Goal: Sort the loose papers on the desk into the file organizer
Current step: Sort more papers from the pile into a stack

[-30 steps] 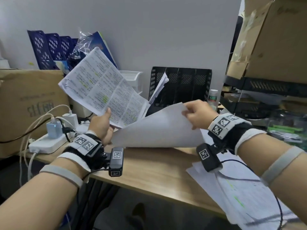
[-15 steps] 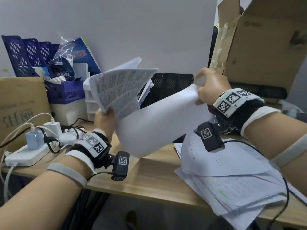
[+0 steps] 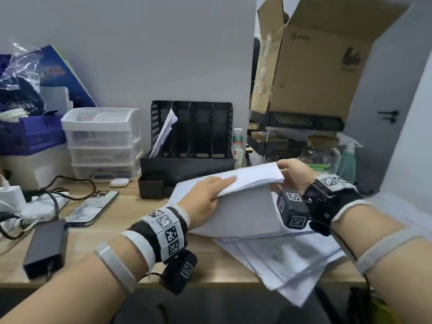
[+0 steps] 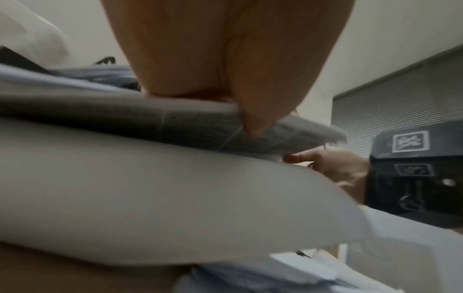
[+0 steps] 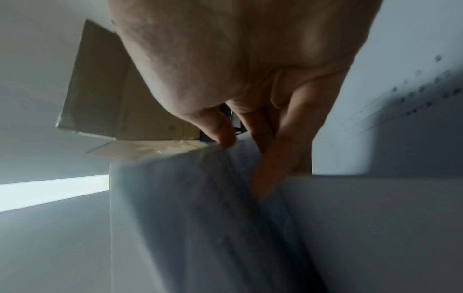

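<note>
Both hands hold a bundle of white papers low over the desk, in front of the black file organizer. My left hand lies on top of the bundle with fingers straight. In the left wrist view its thumb presses up from below, pinching the printed sheets. At the bundle's right edge, my right hand pinches the sheets between thumb and fingers. A large blank sheet curves down from the bundle. More loose papers lie fanned beneath on the desk. One paper leans in the organizer's leftmost slot.
A white drawer unit stands left of the organizer, with a phone, a black power brick and cables in front. A small bottle and shelves with an open cardboard box stand to the right.
The printed sheets in my left hand and the blank sheet in my right hand, held apart and high before, have come together and dropped low over the desk pile.
</note>
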A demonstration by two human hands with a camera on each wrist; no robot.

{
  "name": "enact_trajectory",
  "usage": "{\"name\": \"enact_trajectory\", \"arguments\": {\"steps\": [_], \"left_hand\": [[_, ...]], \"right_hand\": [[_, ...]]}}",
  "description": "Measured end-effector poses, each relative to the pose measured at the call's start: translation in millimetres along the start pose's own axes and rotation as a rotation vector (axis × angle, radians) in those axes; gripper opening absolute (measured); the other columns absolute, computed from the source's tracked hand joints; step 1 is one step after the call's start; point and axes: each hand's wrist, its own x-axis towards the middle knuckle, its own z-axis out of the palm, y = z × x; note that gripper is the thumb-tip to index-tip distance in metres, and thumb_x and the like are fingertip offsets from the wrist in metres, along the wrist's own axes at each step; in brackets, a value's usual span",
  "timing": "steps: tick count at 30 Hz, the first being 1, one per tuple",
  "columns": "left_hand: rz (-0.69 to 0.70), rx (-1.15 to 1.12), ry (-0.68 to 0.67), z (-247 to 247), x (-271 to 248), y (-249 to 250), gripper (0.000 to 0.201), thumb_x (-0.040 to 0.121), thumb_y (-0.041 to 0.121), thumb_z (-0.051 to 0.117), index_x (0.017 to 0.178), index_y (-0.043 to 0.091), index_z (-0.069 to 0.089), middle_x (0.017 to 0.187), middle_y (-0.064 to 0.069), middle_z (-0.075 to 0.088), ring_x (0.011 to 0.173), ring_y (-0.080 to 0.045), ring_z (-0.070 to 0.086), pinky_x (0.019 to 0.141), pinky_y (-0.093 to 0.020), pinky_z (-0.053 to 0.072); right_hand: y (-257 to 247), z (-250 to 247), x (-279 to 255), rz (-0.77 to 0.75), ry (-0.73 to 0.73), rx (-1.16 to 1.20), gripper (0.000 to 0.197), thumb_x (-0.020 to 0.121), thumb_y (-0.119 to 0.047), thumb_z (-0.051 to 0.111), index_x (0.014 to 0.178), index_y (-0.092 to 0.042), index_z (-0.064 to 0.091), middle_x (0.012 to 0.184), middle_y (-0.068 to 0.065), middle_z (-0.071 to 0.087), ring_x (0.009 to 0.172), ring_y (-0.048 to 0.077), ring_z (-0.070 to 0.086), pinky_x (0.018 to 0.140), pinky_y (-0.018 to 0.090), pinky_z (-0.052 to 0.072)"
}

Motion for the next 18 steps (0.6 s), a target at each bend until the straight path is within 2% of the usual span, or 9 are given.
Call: {"name": "enact_trajectory", "arguments": {"steps": [1,3,5,6,8,10,12,15,18], "left_hand": [[0.044,-0.002,-0.07,6.0,1.3,1.8,0.063,0.094,0.006,0.038,0.154,0.025,0.044,0.152,-0.01,0.05,0.142,-0.029,0.043,0.123,-0.033,0.023],[0.097,-0.003,-0.193,14.8,5.8,6.3,0.063,0.098,-0.002,0.043,0.155,0.023,0.041,0.153,-0.011,0.049,0.143,-0.028,0.042,0.124,-0.034,0.022],[0.108,0.008,-0.29,18.9,8.7,14.0,0.065,0.099,-0.004,0.045,0.157,0.025,0.038,0.154,-0.009,0.046,0.143,-0.025,0.04,0.122,-0.026,0.02],[0.106,0.022,-0.319,19.8,9.8,17.4,0.064,0.101,-0.002,0.046,0.157,0.027,0.035,0.155,-0.008,0.044,0.144,-0.024,0.038,0.12,-0.024,0.019],[0.102,0.023,-0.382,20.7,13.3,21.4,0.063,0.104,0.006,0.047,0.159,0.03,0.029,0.158,-0.007,0.041,0.147,-0.023,0.034,0.122,-0.029,0.019],[0.078,0.02,-0.429,19.7,17.6,22.7,0.063,0.105,0.014,0.05,0.16,0.033,0.024,0.161,-0.005,0.037,0.149,-0.023,0.031,0.125,-0.034,0.018],[0.03,0.015,-0.497,13.8,19.2,25.8,0.071,0.103,0.031,0.058,0.161,0.038,0.018,0.164,-0.001,0.03,0.151,-0.021,0.028,0.126,-0.037,0.018],[-0.066,-0.07,-0.596,-0.2,18.9,29.0,0.086,0.091,0.06,0.062,0.161,0.042,0.017,0.167,0.01,0.022,0.153,-0.015,0.025,0.123,-0.03,0.019],[-0.229,-0.343,-0.376,-7.4,25.6,22.1,0.09,0.083,0.067,0.063,0.159,0.035,0.028,0.163,0.005,0.033,0.149,-0.018,0.035,0.118,-0.038,0.034]], "right_hand": [[5.2,-7.6,0.4,-0.013,0.0,0.078,0.041,0.102,-0.017,0.036,0.079,0.001,0.067,0.061,0.015,0.07,0.042,0.019,0.066,0.038,0.016,0.047],[11.6,-21.5,2.7,-0.008,-0.003,0.133,0.048,0.101,-0.036,0.045,0.096,0.003,0.072,0.088,0.024,0.075,0.077,0.034,0.075,0.056,0.025,0.056],[18.8,-32.8,5.5,0.07,0.028,-0.061,0.063,0.085,-0.046,0.069,0.121,0.006,0.065,0.112,0.035,0.063,0.105,0.047,0.062,0.079,0.033,0.052],[21.3,-38.9,8.0,0.096,0.022,-0.184,0.068,0.078,-0.039,0.078,0.127,0.005,0.061,0.112,0.032,0.06,0.105,0.043,0.059,0.087,0.037,0.05],[21.0,-46.7,5.8,0.047,0.094,-0.397,0.053,0.08,-0.018,0.074,0.126,0.005,0.061,0.114,0.026,0.065,0.095,0.032,0.061,0.096,0.045,0.053],[13.5,-53.6,1.4,-0.026,0.146,-0.566,0.048,0.07,-0.017,0.071,0.112,0.004,0.068,0.116,0.026,0.07,0.09,0.033,0.069,0.09,0.046,0.056],[10.4,-62.9,0.7,-0.11,0.166,-0.576,0.051,0.053,-0.023,0.067,0.099,0.001,0.072,0.109,0.026,0.072,0.09,0.038,0.073,0.086,0.05,0.058],[0.8,-68.2,-9.0,-0.289,0.203,-0.517,0.028,0.066,-0.013,0.065,0.091,-0.008,0.076,0.097,0.02,0.076,0.091,0.042,0.073,0.085,0.057,0.058],[-12.6,-66.0,-30.5,-0.475,0.258,-0.477,0.021,0.082,-0.015,0.061,0.096,-0.013,0.076,0.099,0.022,0.074,0.092,0.044,0.07,0.087,0.058,0.056]]}}
